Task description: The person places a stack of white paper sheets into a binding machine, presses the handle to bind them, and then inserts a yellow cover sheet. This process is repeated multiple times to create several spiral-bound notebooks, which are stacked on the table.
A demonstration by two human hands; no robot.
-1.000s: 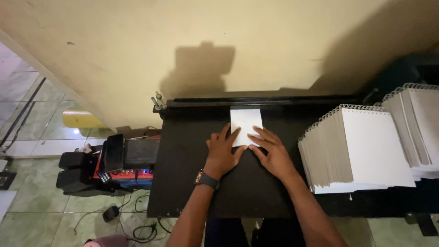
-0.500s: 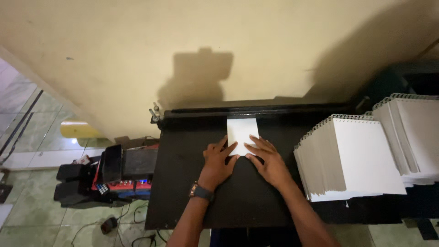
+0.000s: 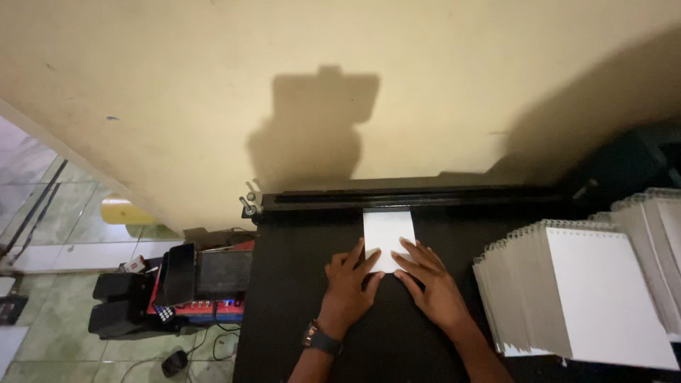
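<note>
A small white sheet of paper (image 3: 386, 230) lies on the black table (image 3: 284, 312), its far edge against a long black bar (image 3: 425, 198) that runs along the wall. My left hand (image 3: 349, 287), with a dark watch on the wrist, rests flat on the sheet's near left corner. My right hand (image 3: 430, 284) presses flat on the near right corner. The fingers of both hands are spread and point toward the bar.
A fanned stack of white spiral-bound pads (image 3: 578, 291) sits at the right, with a second stack (image 3: 663, 248) behind it. A metal knob (image 3: 247, 206) sticks out at the bar's left end. Left of the table, a red and black device (image 3: 195, 280) stands on the tiled floor.
The view has shifted slightly. Both hands stay flat on the white sheet, which sits a little closer to the black bar than before.
</note>
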